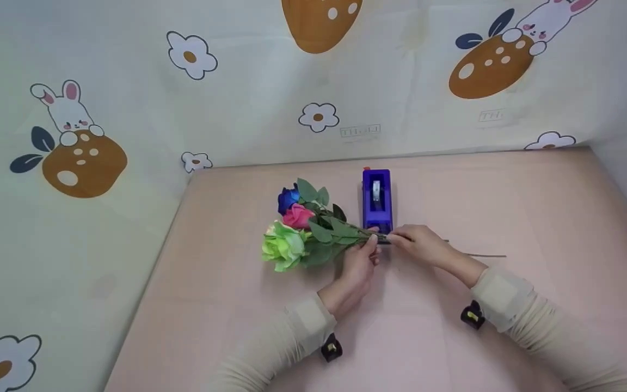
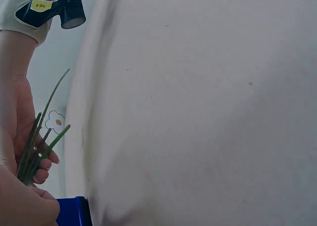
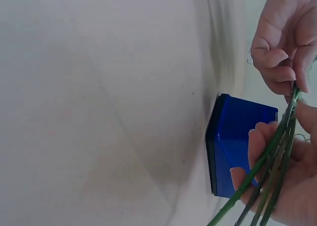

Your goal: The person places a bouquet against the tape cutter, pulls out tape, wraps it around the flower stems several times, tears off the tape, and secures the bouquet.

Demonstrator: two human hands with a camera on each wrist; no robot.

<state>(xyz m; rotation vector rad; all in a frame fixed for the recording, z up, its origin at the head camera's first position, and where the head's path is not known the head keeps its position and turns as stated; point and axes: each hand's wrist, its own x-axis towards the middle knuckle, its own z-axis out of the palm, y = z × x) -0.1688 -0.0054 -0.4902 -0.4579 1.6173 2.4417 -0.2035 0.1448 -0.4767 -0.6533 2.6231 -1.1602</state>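
Note:
A bunch of roses lies across both hands, with a blue rose (image 1: 288, 200), a pink rose (image 1: 298, 216) and a light green rose (image 1: 283, 246) at its left end. My left hand (image 1: 360, 264) grips the green stems (image 3: 277, 169) just below the leaves (image 1: 321, 231). Close beside it, my right hand (image 1: 419, 245) holds the same stems between thumb and fingers, and their cut ends spread past its palm in the right wrist view. Right behind the hands stands a blue tape dispenser (image 1: 369, 201) with a roll of clear tape (image 1: 377, 195); its near end is partly hidden.
The pink-covered table (image 1: 210, 316) meets a patterned curtain (image 1: 248, 109) at the back and left. One long thin stem (image 1: 487, 255) sticks out beyond the right forearm. Black wrist cameras (image 1: 473, 316) hang under both sleeves.

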